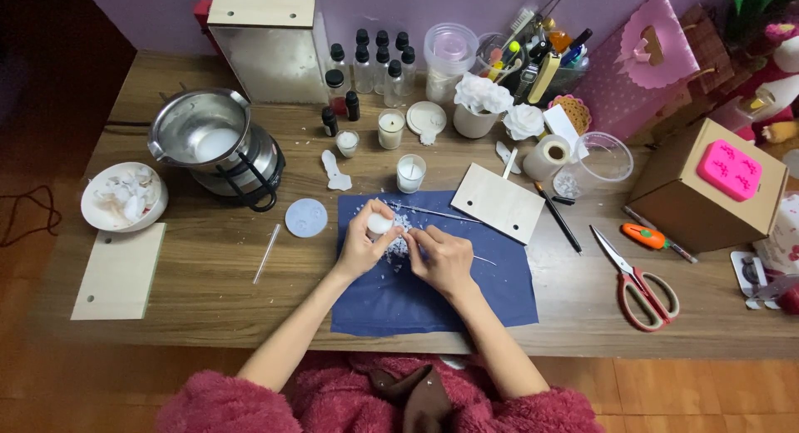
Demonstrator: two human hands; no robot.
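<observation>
1. Wax piece [380, 224], small and white, is pinched in the left hand [363, 245] over the blue cloth [433, 296], which catches the white shavings [398, 243].
2. Right hand [441, 257], at 3 o'clock of it, has fingertips pressed together on a thin tool; the grip is unclear.
3. Cardboard box [695, 204], at 3 o'clock, carries a pink mould [730, 169] on top.

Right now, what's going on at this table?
A person sits at a wooden table working over a blue cloth. The left hand holds a small white wax piece, and the right hand works a thin tool against it. White shavings lie on the cloth beneath. A metal pot stands to the left, scissors lie to the right, and small candles sit behind the cloth.
</observation>
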